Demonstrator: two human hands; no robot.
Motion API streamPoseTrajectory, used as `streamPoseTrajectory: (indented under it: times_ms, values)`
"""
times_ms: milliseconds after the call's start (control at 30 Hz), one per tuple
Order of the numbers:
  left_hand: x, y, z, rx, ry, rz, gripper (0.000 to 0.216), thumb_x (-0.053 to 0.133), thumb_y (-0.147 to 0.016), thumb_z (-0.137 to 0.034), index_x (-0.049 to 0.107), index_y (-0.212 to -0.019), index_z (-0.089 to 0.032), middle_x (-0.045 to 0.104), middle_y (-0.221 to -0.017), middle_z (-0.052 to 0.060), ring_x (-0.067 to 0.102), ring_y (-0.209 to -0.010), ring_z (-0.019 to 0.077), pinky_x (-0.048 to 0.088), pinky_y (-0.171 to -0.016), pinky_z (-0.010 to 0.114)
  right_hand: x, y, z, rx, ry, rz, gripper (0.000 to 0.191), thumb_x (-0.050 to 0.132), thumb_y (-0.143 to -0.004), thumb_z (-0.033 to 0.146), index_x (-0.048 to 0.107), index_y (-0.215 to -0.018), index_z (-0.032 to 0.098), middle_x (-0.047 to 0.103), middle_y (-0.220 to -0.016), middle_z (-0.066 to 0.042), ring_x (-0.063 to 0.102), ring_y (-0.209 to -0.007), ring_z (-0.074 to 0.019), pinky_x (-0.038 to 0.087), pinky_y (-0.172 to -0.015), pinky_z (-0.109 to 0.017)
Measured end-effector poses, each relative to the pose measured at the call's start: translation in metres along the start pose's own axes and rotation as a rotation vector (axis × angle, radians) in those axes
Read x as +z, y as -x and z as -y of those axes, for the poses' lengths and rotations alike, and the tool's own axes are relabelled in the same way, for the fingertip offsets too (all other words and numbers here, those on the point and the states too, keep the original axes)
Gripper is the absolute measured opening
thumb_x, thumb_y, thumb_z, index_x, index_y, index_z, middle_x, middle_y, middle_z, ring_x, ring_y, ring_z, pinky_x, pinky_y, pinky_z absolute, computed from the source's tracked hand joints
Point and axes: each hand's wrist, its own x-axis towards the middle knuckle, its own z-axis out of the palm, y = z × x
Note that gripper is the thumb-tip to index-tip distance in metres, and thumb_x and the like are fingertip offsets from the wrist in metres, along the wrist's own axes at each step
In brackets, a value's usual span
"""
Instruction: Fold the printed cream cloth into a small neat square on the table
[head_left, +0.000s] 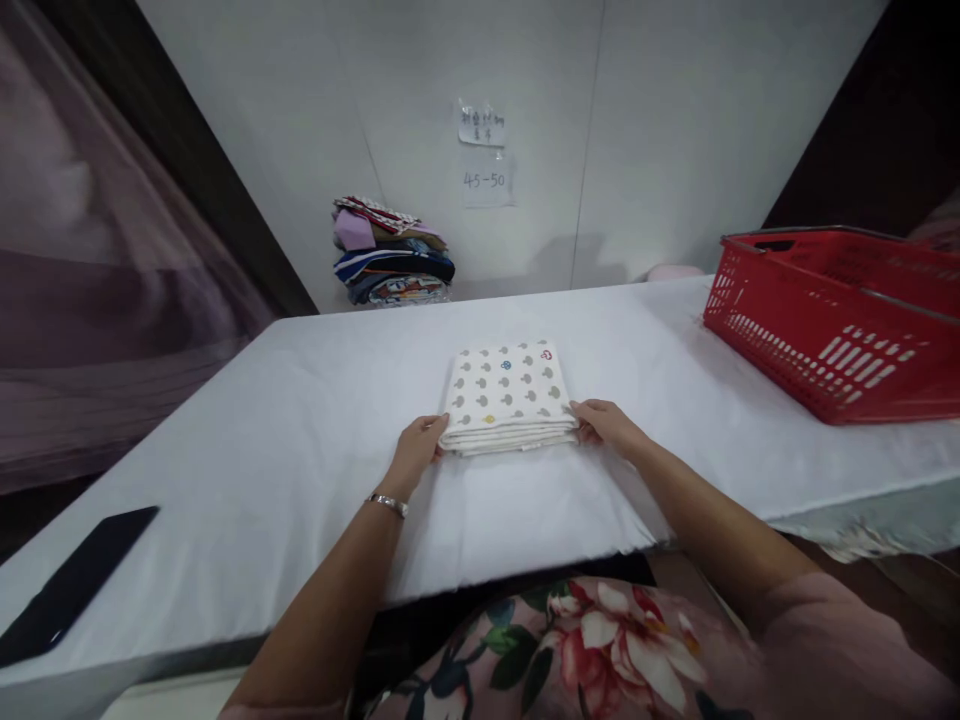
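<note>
A folded white cloth (506, 390) with rows of grey mushroom-like prints and a few coloured ones lies flat on the table, its layered edge towards me. My left hand (420, 442) pinches its near left corner, thumb on top. At the near right corner, my right hand (606, 422) grips the layers the same way, fingers partly hidden underneath. A silver bracelet (388, 504) circles my left wrist.
A white-covered table (300, 420) spreads around the cloth. On the right stands a red plastic basket (832, 330). A stack of folded fabrics (394, 255) sits at the back against the wall, below paper notes (484, 180). A dark flat object (82, 580) lies at the left.
</note>
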Motion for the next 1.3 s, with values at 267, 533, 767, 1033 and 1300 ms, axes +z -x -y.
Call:
streamPoseTrajectory:
  times_ms: [267,533,767,1033,1300]
  values:
    - [0.002,-0.001,-0.002,0.115,-0.348,-0.055,0.038,0.057,-0.079,-0.044,0.057,-0.105,-0.017,0.064,-0.085,0.004,0.058,-0.065,0.0176,0.044,-0.062,0.032,-0.006,0.001,0.013,0.085,-0.013,0.018,0.032,0.066,-0.078,0.047,0.058,-0.069,0.017,0.062,-0.060,-0.002,0.051,-0.044,-0.0086,0.036,-0.038,-0.020]
    - [0.024,0.021,-0.024,0.900,-0.755,-0.111,0.018,0.052,-0.088,-0.028,0.062,-0.100,-0.020,0.061,-0.107,0.007,0.053,-0.100,0.0230,0.041,-0.089,0.039,0.001,0.007,-0.007,0.053,-0.069,0.036,0.038,0.065,-0.075,0.052,0.052,-0.066,0.018,0.059,-0.057,-0.001,0.047,-0.043,-0.0090,0.029,-0.036,-0.020]
    - [0.067,0.022,-0.031,1.020,-0.862,0.138,0.021,0.054,-0.087,-0.024,0.062,-0.106,-0.021,0.060,-0.104,0.006,0.053,-0.096,0.0201,0.042,-0.083,0.035,0.004,0.012,-0.023,-0.608,0.387,-0.274,0.030,0.057,-0.082,0.045,0.062,-0.100,0.022,0.062,-0.101,-0.006,0.058,-0.077,-0.0168,0.047,-0.058,-0.028]
    - [0.074,0.026,-0.033,0.994,-1.043,0.167,0.027,0.049,-0.087,-0.015,0.055,-0.113,-0.021,0.060,-0.104,0.005,0.053,-0.097,0.0206,0.041,-0.079,0.034,0.012,0.010,-0.010,-0.999,0.879,-0.130,0.024,0.051,-0.088,0.023,0.063,-0.108,0.021,0.064,-0.105,-0.008,0.054,-0.099,-0.0226,0.040,-0.085,-0.039]
    - [0.083,0.025,-0.036,0.997,-1.160,0.067,0.026,0.044,-0.083,-0.005,0.056,-0.103,-0.019,0.059,-0.096,0.006,0.053,-0.089,0.0209,0.040,-0.071,0.034,0.029,0.007,0.015,-0.958,1.137,0.022,0.023,0.050,-0.087,0.018,0.063,-0.106,0.019,0.066,-0.099,-0.008,0.054,-0.093,-0.0221,0.034,-0.081,-0.035]
